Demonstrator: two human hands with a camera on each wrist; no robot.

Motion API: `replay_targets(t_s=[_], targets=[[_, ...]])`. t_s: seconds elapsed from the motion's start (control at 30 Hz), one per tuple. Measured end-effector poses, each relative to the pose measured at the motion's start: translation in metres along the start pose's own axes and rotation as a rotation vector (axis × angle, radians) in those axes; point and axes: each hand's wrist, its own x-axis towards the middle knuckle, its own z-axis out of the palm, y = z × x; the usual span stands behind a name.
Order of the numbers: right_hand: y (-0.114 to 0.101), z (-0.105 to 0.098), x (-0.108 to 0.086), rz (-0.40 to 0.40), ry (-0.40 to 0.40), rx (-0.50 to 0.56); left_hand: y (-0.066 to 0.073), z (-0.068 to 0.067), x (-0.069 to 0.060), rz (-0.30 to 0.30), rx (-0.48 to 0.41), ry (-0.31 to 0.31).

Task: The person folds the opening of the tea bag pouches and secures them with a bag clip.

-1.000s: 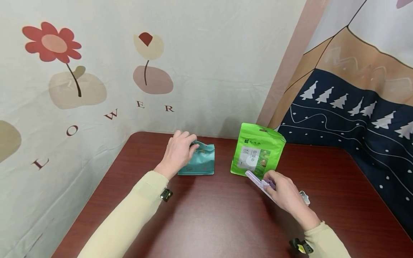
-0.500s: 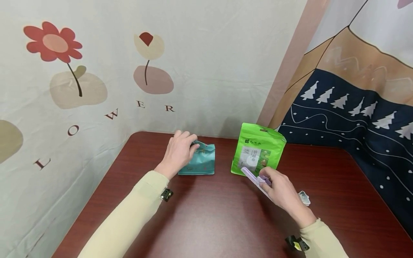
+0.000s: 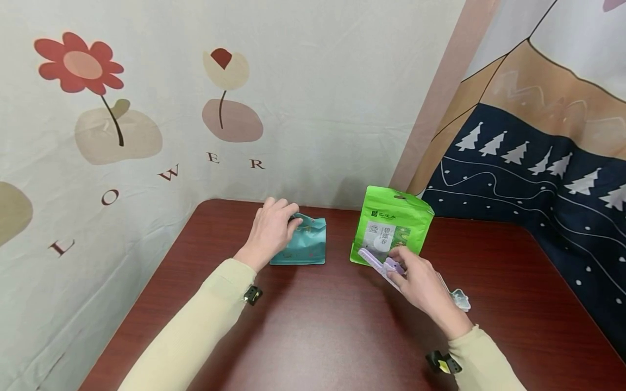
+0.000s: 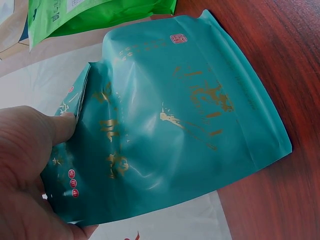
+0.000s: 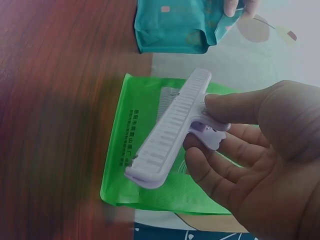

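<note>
So the teal bag [image 4: 170, 125] was standing on the surface, left of centre in the head view, with its top bent over. The left hand [image 3: 271, 228] covered its upper left corner there, so I couldn't see the whole top from that side. The left wrist view helped: gold print on the front, thumb on the folded flap, most of the fingers lost behind the bag. That hand was pinched tight on the fold, no gap.

The right hand [image 3: 423, 282] had a pale purple clip [image 5: 172, 130], thumb and fingers squeezed on its handles, part of the index finger tucked behind it. Couldn't tell if the clip's own two bars were parted.

In the head view the clip overlapped the bottom of a bright green bag [image 3: 391, 222] standing to the right of the teal one; touching or just in front, no idea. Some small see-through thing [image 3: 460, 300] poked out past the right wrist, half hidden, too unclear to name. All of it was on a reddish-brown surface [image 3: 313, 326].
</note>
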Motion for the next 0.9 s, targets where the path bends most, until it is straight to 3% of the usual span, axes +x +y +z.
replay_targets(t_s=[0.47, 0.9], targets=[[-0.005, 0.006, 0.008, -0.053, 0.057, 0.024, -0.001, 0.0, -0.001, 0.004, 0.008, -0.007], [-0.009, 0.009, 0.014, -0.007, 0.021, 0.065, 0.0, -0.001, 0.001, 0.005, -0.002, -0.009]])
